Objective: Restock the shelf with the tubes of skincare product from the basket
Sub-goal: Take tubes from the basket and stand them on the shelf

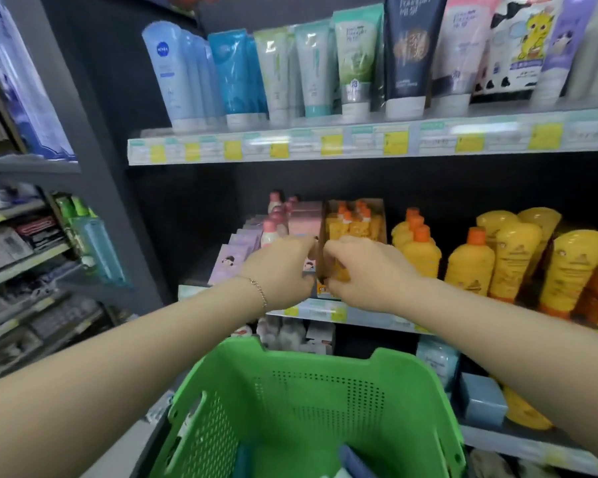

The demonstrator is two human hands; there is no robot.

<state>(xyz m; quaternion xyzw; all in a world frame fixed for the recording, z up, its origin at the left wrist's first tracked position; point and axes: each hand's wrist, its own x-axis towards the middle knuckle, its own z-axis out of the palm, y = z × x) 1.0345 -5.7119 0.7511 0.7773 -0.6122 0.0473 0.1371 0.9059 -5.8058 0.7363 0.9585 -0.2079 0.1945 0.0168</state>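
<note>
NIVEA is the only readable brand, on a pale blue tube standing on the top shelf, above and left of the cardboard tray. Other tubes are standing in a row beside it: teal, green-white, a dark one with script too blurred to read, pink, and cartoon-printed ones cut off by the frame edge. Yellow price tags are running along that shelf edge, text unreadable.

The cardboard tray is sitting on the middle shelf and holding small yellow bottles with orange caps. Right of the tray, bigger yellow bottles are standing, labels blurred. Left of the tray are pink-capped bottles and lilac boxes with a face print.

The left grip, bracelet on the wrist, is curling at the tray's left wall. Its fingertips are hidden behind the hand, so I cannot tell whether it is grasping. The right grip is clenching round the tray's front left corner, with something yellow showing under the fingers.

Below the tray, the green basket is sitting with the task's stock in it: a dark blue tube lying at the bottom, cut off by the frame, and a second blue shape that is hard to make out.
</note>
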